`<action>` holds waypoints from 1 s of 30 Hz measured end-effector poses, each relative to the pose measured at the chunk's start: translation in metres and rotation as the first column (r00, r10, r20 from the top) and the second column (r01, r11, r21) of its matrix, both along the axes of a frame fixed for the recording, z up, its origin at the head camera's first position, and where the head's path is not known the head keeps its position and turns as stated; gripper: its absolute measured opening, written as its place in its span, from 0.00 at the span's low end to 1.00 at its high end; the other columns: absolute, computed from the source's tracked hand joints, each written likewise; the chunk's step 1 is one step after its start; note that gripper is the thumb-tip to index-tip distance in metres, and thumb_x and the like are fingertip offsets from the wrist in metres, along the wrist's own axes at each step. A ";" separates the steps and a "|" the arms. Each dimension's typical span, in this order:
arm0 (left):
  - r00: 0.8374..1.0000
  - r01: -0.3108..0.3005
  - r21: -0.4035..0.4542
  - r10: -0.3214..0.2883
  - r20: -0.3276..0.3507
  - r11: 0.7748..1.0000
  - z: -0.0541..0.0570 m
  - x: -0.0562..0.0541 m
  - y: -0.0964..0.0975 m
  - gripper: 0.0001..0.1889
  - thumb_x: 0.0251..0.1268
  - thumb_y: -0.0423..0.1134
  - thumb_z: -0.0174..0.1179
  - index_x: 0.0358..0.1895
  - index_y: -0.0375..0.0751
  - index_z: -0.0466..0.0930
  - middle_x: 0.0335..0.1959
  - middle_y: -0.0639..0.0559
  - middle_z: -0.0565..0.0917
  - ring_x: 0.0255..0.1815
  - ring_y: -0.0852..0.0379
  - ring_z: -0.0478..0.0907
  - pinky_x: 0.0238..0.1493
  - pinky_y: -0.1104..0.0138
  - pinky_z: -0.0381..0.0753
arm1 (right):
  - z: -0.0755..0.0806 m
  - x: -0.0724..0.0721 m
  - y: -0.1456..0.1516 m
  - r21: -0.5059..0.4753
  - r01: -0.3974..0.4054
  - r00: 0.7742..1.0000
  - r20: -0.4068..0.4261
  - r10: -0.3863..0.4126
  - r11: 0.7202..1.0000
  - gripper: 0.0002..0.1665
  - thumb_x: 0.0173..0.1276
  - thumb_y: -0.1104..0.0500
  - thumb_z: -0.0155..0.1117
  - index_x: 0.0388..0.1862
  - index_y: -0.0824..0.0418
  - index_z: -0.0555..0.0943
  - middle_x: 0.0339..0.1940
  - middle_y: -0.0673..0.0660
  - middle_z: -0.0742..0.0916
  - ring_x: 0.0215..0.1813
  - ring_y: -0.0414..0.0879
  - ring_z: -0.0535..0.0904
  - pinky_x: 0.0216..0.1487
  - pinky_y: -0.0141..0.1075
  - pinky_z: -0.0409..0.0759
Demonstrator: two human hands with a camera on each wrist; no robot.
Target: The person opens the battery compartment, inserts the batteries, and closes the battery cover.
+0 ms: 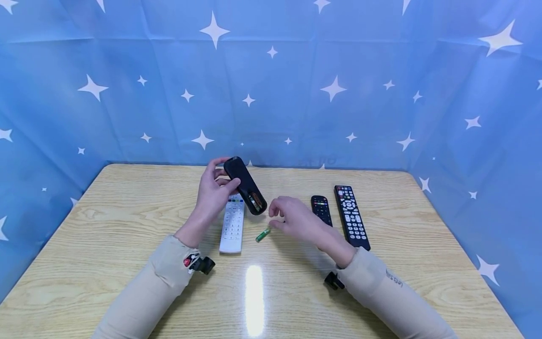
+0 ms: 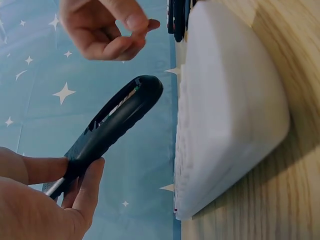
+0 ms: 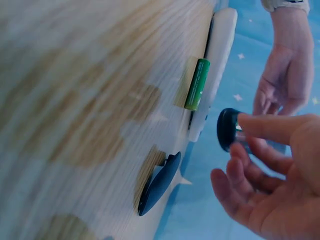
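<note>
My left hand (image 1: 215, 188) grips a black remote control (image 1: 243, 181) above the table, back side up, between thumb and fingers. Its battery compartment (image 1: 256, 200) is uncovered, with orange and green showing inside; whether a battery sits there is hard to tell. My right hand (image 1: 296, 219) hovers just right of the remote's lower end, fingers loosely bent, with nothing visible in it. Below lies a green battery (image 1: 262, 235) on the table. A thin, curved black piece with a tab, seemingly a battery cover (image 3: 161, 185), lies near it in the right wrist view.
A white remote (image 1: 231, 230) lies under and beside the left hand. Right of the right hand are a small black remote (image 1: 322, 209), partly hidden by that hand, and a longer black remote (image 1: 352, 217). A blue star-patterned curtain (image 1: 271, 117) borders the wooden table (image 1: 127, 212).
</note>
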State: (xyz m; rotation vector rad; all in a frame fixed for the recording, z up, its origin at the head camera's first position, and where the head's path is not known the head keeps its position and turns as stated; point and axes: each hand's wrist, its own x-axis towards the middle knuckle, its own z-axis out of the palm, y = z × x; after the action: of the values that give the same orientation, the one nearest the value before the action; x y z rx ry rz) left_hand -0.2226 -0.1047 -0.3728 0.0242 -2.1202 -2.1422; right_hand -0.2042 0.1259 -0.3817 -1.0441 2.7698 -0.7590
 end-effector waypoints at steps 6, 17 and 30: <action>1.000 -0.002 -0.010 0.002 -0.002 1.000 -0.001 -0.001 -0.001 0.30 0.68 0.22 0.63 0.71 0.44 0.68 0.50 0.38 0.77 0.45 0.45 0.83 0.40 0.62 0.88 | 0.000 0.003 -0.006 0.117 -0.177 0.984 -0.009 0.179 0.977 0.06 0.67 0.65 0.74 0.43 0.61 0.88 0.44 0.51 0.87 0.49 0.48 0.81 0.51 0.40 0.81; 1.000 -0.002 -0.027 0.002 0.001 1.000 -0.004 -0.002 -0.001 0.30 0.69 0.23 0.63 0.71 0.44 0.68 0.51 0.37 0.77 0.46 0.44 0.82 0.43 0.58 0.88 | -0.004 0.008 -0.017 0.184 -0.319 0.945 -0.010 0.327 0.930 0.12 0.67 0.70 0.72 0.46 0.58 0.89 0.47 0.52 0.87 0.54 0.45 0.81 0.57 0.36 0.80; 1.000 0.012 -0.024 -0.012 -0.003 1.000 -0.002 -0.001 0.001 0.30 0.69 0.22 0.63 0.71 0.44 0.68 0.51 0.38 0.77 0.46 0.44 0.82 0.42 0.62 0.88 | -0.008 0.009 -0.023 0.224 -0.310 0.946 -0.026 0.324 0.924 0.15 0.69 0.69 0.71 0.51 0.57 0.88 0.52 0.52 0.87 0.57 0.46 0.81 0.61 0.38 0.79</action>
State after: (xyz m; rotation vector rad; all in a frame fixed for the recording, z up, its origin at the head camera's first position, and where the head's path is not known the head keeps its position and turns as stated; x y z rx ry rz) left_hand -0.2234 -0.1042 -0.3748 0.0056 -2.1495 -2.1208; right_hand -0.1949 0.1034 -0.3895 -1.4387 2.5583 -0.3766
